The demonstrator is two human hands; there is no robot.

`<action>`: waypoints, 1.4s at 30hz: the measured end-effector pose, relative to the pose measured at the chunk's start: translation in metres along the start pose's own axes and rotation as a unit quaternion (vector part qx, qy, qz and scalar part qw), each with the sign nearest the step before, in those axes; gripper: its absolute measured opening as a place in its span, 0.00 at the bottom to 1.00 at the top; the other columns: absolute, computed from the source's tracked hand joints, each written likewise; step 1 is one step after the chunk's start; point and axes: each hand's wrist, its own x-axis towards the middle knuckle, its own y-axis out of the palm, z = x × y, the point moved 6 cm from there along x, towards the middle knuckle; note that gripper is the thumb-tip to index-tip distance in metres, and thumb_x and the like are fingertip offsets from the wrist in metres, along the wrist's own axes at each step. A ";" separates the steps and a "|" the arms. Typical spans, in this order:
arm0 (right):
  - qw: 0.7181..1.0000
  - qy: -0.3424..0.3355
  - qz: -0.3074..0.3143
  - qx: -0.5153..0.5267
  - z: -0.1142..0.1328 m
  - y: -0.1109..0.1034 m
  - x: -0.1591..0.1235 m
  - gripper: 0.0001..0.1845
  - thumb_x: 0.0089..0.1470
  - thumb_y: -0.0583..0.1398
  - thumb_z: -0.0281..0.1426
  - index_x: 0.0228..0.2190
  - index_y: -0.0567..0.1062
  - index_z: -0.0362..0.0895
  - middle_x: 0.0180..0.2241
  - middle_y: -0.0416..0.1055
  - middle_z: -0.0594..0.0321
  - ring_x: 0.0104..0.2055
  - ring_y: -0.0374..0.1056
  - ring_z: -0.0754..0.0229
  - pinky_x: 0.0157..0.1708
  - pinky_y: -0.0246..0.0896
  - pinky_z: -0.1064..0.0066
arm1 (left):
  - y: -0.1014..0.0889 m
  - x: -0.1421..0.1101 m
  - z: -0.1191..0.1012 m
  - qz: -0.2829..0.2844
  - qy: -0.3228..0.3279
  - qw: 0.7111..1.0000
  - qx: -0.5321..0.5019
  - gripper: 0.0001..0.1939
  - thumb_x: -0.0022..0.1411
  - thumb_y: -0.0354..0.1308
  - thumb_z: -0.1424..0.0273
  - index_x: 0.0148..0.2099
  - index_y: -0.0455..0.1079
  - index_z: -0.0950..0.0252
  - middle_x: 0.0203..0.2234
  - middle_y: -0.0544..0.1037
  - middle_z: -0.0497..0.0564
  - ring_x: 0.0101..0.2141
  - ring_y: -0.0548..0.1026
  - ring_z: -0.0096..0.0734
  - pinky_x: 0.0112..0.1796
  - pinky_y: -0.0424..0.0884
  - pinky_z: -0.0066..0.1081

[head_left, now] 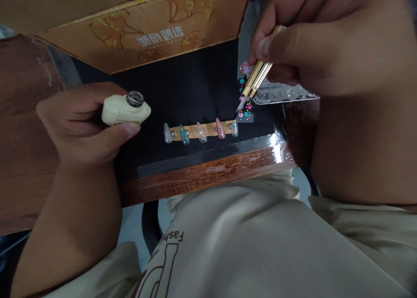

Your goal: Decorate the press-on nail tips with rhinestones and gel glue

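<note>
My left hand is closed around a cream nail polish bottle, whose dark threaded neck is uncapped. Between the thumb and fingers of my right hand is a gold-handled nail polish brush, pointing down to the left. Its dark tip is at the upper end of the rightmost false nail, a pale glittery one; whether they touch I cannot tell. Several false nails stand in a row along a tan strip, among them a pink nail, a clear nail, a teal nail and a silvery nail.
An orange-brown box with gold leaf prints stands at the back on the black mat. Colourful flower gems lie on a clear sheet, beside a transparent compartment case under my right hand. The wooden table edge runs along the front.
</note>
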 end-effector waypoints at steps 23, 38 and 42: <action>0.999 -0.024 0.027 -0.028 -0.003 -0.001 0.000 0.08 0.49 0.63 0.28 0.22 0.80 0.49 0.17 0.65 0.75 0.20 0.56 0.77 0.18 0.47 0.72 | 0.000 0.000 -0.001 0.003 0.024 1.000 -0.004 0.18 0.42 0.76 0.61 0.37 0.84 0.60 0.23 0.80 0.47 0.19 0.70 0.20 0.16 0.58 0.22; 0.998 0.014 0.049 -0.023 -0.008 0.004 0.000 0.08 0.50 0.62 0.25 0.23 0.78 0.47 0.16 0.62 0.74 0.18 0.54 0.77 0.16 0.44 0.73 | 0.001 -0.002 -0.005 0.018 -0.004 1.000 0.011 0.16 0.46 0.75 0.64 0.39 0.83 0.60 0.26 0.80 0.45 0.22 0.71 0.19 0.20 0.61 0.22; 0.999 0.005 0.042 -0.016 -0.004 0.002 0.000 0.10 0.49 0.62 0.22 0.22 0.78 0.47 0.16 0.63 0.75 0.19 0.55 0.78 0.18 0.45 0.72 | 0.000 -0.001 -0.002 0.014 0.001 1.000 0.019 0.17 0.45 0.75 0.62 0.38 0.83 0.60 0.25 0.79 0.45 0.20 0.70 0.20 0.18 0.60 0.22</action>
